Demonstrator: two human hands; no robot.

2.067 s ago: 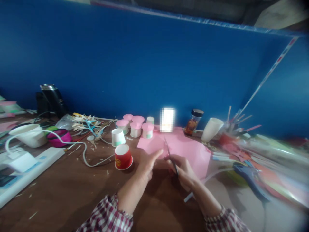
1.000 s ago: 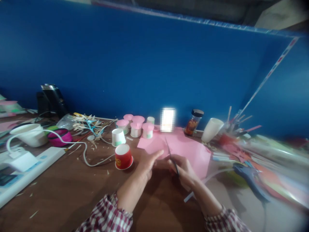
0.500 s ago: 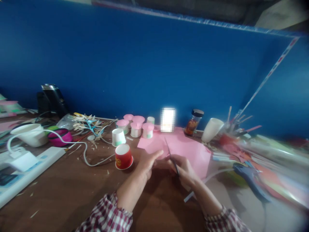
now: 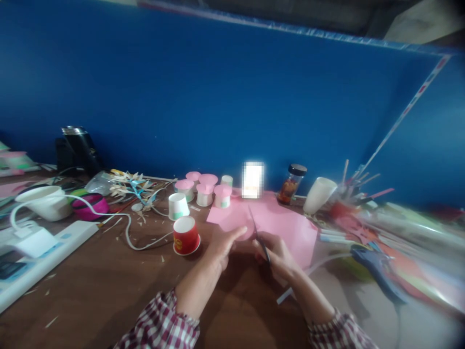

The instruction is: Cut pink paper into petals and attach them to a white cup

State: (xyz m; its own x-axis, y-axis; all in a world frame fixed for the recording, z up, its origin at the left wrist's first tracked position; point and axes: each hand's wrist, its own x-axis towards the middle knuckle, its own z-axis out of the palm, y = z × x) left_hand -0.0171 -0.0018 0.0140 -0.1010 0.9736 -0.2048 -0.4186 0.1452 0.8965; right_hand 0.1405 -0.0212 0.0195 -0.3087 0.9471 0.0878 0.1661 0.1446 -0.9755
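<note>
Pinched between the thumb and fingers of my left hand (image 4: 221, 251) is a piece of pink paper (image 4: 238, 222) with a rounded lower edge. My right hand (image 4: 275, 254) grips dark-handled scissors (image 4: 255, 227), their blades pointing away from me at the paper's right side. Under and behind them a larger pink sheet (image 4: 290, 228) lies on the table. Left of my left hand stands a red paper cup (image 4: 185, 238). Beyond it are a white paper cup (image 4: 178, 206) and several small cups with pink tops (image 4: 208, 181).
A white power strip (image 4: 69, 247) with a cable lies at the left. Behind the sheet stand a black-lidded jar (image 4: 289, 186) and a leaning white cup (image 4: 319, 196). A blue glue gun (image 4: 378, 271) lies on the right. A blue wall (image 4: 203, 97) closes the back.
The pink paper's rounded edge now shows more clearly beside my left thumb. Both hands and the scissors have hardly moved.
</note>
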